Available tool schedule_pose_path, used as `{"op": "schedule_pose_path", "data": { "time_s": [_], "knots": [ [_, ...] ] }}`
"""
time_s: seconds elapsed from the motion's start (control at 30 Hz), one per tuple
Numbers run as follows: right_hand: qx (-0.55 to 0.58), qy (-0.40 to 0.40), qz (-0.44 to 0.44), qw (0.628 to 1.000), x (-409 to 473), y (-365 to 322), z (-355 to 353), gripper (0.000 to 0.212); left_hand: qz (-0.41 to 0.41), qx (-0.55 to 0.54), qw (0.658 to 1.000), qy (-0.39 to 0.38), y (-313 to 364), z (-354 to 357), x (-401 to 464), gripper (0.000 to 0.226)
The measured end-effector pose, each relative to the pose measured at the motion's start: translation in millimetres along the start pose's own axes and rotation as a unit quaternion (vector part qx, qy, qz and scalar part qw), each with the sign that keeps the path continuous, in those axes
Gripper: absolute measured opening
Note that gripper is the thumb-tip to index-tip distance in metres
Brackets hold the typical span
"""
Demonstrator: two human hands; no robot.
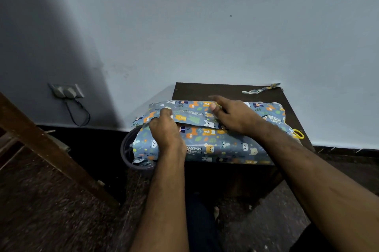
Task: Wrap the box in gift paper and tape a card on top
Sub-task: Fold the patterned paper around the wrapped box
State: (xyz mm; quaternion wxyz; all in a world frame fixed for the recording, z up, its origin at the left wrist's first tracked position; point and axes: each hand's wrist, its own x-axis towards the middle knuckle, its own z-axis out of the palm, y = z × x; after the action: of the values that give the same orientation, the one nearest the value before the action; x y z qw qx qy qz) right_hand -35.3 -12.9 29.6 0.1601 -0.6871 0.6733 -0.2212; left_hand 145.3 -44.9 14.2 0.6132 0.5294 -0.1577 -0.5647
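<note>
A box covered by blue gift paper with cartoon animals (217,145) lies on a small dark wooden table (225,90). The far flap of paper is folded toward me over the near flap. My left hand (166,128) pinches the left edge of that upper flap, fingers curled round it. My right hand (231,114) lies on top of the paper with fingers spread and fairly straight, pressing the flap down. The box itself is hidden under the paper. No card or tape is in view.
A yellow scissors handle (299,134) pokes out at the paper's right end. A paper offcut strip (260,89) lies at the table's back right. A round dark bin (131,153) with scraps stands left of the table. A wooden frame (47,143) slants at left; wall socket (66,90) behind.
</note>
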Motion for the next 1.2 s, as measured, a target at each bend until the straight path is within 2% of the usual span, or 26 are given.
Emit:
{"op": "schedule_pose_path", "data": {
  "time_s": [0.13, 0.23, 0.33, 0.5, 0.57, 0.63, 0.7, 0.77, 0.8, 0.83, 0.9, 0.97, 1.03, 1.13, 1.2],
  "knots": [
    [-0.012, -0.031, 0.026, 0.999, 10.2, -8.7, -0.2, 0.051, 0.024, -0.013, 1.0, 0.007, -0.6, 1.1, -3.3, 0.02],
    [-0.065, -0.044, 0.031, 0.996, 15.4, -9.5, 5.4, 0.052, 0.035, -0.017, 0.999, 0.012, -2.1, 0.4, 0.7, 0.025],
    [-0.092, -0.043, 0.036, 0.994, 14.9, -7.5, 7.1, 0.052, 0.077, -0.017, 0.997, 0.013, -2.5, -3.1, 0.9, 0.03],
    [-0.083, -0.035, 0.053, 0.994, 12.0, -6.5, 8.3, 0.053, 0.142, -0.019, 0.987, 0.07, 7.4, -18.8, 9.9, 0.025],
    [-0.092, -0.026, 0.061, 0.994, 11.8, -6.4, 12.0, 0.052, 0.175, -0.009, 0.98, 0.09, 14.2, -26.0, 11.7, 0.042],
    [-0.107, -0.011, 0.072, 0.992, 10.1, -7.4, 16.6, 0.055, 0.223, 0.077, 0.965, 0.112, 20.5, -36.5, 16.4, 0.058],
    [-0.118, 0.013, 0.089, 0.989, 8.0, -12.3, 22.6, 0.057, 0.276, 0.221, 0.93, 0.103, 22.4, -48.4, 23.6, 0.076],
    [-0.147, 0.035, 0.111, 0.982, 6.4, -19.5, 28.9, 0.059, 0.281, 0.347, 0.888, 0.113, 23.7, -55.0, 24.0, 0.085],
    [-0.164, 0.045, 0.123, 0.978, 5.6, -22.6, 31.3, 0.059, 0.267, 0.374, 0.88, 0.121, 25.8, -55.5, 23.2, 0.084],
    [-0.176, 0.055, 0.13, 0.974, 4.7, -25.5, 34.1, 0.06, 0.241, 0.382, 0.884, 0.125, 30.4, -55.9, 21.0, 0.081],
    [-0.181, 0.069, 0.139, 0.971, 3.6, -28.2, 38.3, 0.059, 0.168, 0.352, 0.914, 0.111, 37.7, -59.2, 26.0, 0.075],
    [-0.176, 0.081, 0.143, 0.971, 1.9, -26.8, 39.6, 0.058, 0.072, 0.264, 0.96, 0.053, 40.9, -64.3, 38.3, 0.077],
    [-0.172, 0.084, 0.142, 0.971, 1.9, -26.9, 40.7, 0.056, 0.002, 0.182, 0.983, -0.014, 42.3, -72.7, 42.2, 0.072],
    [-0.172, 0.084, 0.143, 0.971, 2.6, -30.3, 40.8, 0.056, 0.044, 0.151, 0.986, -0.059, 40.5, -76.4, 40.5, 0.039],
    [-0.174, 0.085, 0.143, 0.971, 2.8, -31.7, 42.1, 0.056, 0.09, 0.141, 0.985, -0.052, 39.4, -74.8, 42.7, 0.035]
  ]
}}
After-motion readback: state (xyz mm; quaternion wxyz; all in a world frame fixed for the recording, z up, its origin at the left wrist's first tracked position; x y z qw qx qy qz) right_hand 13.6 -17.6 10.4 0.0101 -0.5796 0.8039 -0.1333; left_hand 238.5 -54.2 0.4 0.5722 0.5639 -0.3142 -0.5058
